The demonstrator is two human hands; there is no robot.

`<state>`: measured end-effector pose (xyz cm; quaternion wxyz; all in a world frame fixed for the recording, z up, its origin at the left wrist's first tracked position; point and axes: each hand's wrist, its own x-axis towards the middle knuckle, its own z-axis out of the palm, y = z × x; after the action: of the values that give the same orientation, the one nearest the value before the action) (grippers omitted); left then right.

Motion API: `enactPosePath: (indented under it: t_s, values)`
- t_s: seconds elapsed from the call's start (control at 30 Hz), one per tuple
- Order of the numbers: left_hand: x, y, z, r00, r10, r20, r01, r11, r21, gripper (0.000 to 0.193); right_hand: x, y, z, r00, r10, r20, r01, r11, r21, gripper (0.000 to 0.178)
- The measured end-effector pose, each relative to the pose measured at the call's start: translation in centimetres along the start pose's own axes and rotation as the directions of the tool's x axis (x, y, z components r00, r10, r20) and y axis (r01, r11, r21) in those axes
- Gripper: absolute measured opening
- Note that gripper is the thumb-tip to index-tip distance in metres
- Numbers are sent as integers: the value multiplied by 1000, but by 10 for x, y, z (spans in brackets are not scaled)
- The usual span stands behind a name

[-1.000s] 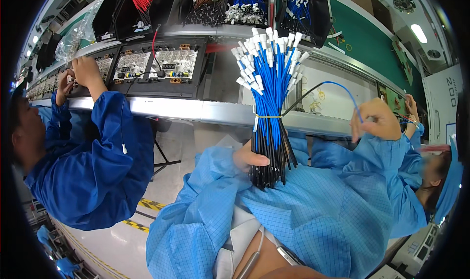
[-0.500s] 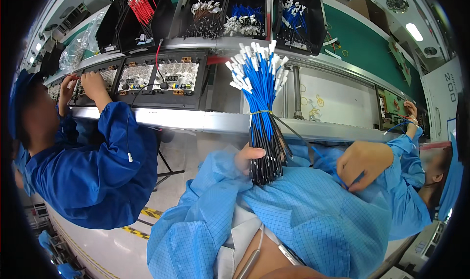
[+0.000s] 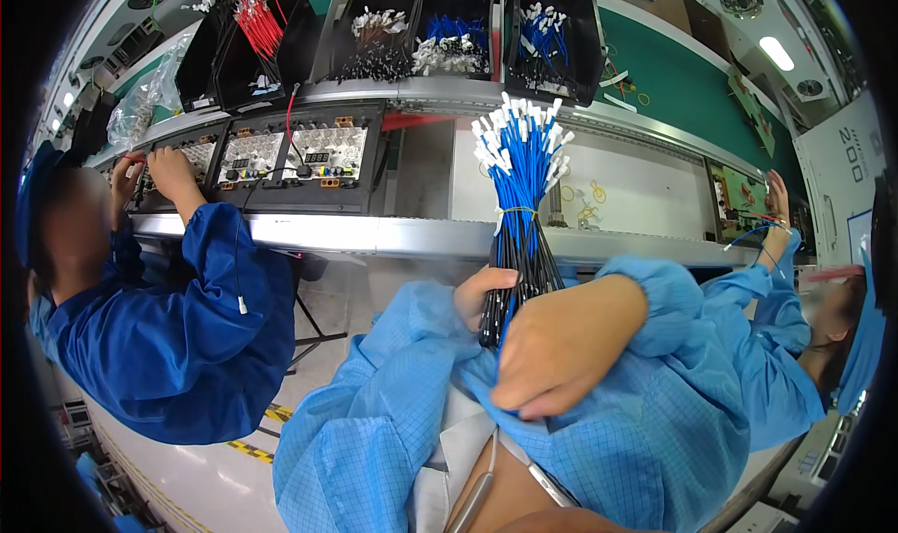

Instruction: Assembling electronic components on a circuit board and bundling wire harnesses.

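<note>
A bundle of blue and black cables (image 3: 524, 182) with white connectors at its upper end stands upright in front of me, tied round the middle with a thin yellow band. My left hand (image 3: 481, 292) grips the bundle's black lower part, thumb across it. Close in front of the lower ends is my right hand (image 3: 561, 350), its fingers curled downward and closed. A short length of blue cable (image 3: 506, 330) shows between the bundle and these fingers and runs in behind them. The right fingertips are partly hidden.
Black bins (image 3: 458, 42) of cables stand behind the metal rail (image 3: 412, 233). Circuit boards in black trays (image 3: 327, 159) lie at the left, where a person in dark blue (image 3: 178, 327) works. Another person's hand (image 3: 776, 201) is at a green board on the right.
My right hand has moved left, from out at the side with a blue cable to the bundle's lower end. The bundle sits slightly further right in view, still in my left hand.
</note>
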<state>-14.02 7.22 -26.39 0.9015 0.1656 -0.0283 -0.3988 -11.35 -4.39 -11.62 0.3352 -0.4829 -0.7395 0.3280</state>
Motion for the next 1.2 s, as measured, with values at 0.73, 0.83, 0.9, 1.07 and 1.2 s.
enactPosePath:
  t_s: [0.73, 0.83, 0.9, 1.07, 1.2]
  values:
    - [-7, 3, -3, 992, 79, 101, -85, 994, 62, 63, -139, -30, -10, 546, 690, -474, -670, 700, 247, 20]
    - [-8, 2, 1, 987, 153, 58, -158, 983, 91, 46, -145, -18, -4, 242, 800, -549, -848, 449, 280, 20]
    - [-7, 1, -3, 998, 54, 33, -56, 996, 75, 64, -152, 1, 5, 141, 768, -625, -901, 361, 241, 22]
    - [-9, -2, -10, 998, 47, 36, -50, 995, 88, 66, -140, 51, -5, 187, 557, -809, -900, 427, 86, 15]
    - [-12, 2, -15, 1000, -13, 21, 11, 997, 82, 67, -142, 70, -1, 214, 614, -760, -914, 401, 67, 16]
